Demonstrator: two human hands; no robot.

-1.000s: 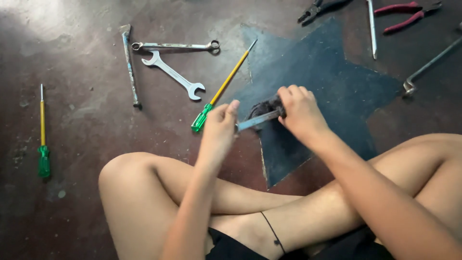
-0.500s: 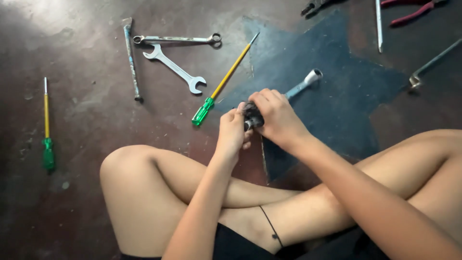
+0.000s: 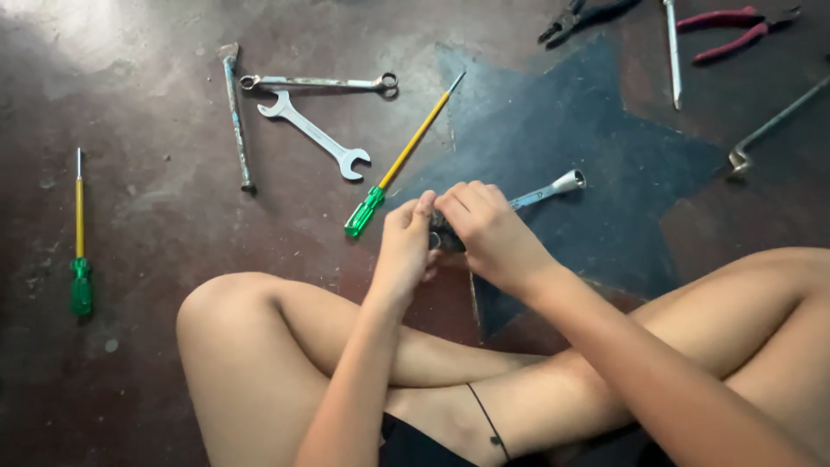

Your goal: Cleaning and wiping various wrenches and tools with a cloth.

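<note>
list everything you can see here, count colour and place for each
socket wrench: 1, silver, held at both hands, head pointing right
small dark part: 1, between the hands, mostly hidden
screwdrivers: 2, yellow shaft, green handle; one left of hands, one far left
open-end spanner: 1, silver, upper left
ring spanner: 1, silver, above it
metal bar: 1, grey, left of spanners
pliers: 2, red, dark, top right
thin rod: 1, silver, top
bent rod: 1, grey, right
star marking: 1, dark, floor
left hand: 1
right hand: 1
</note>
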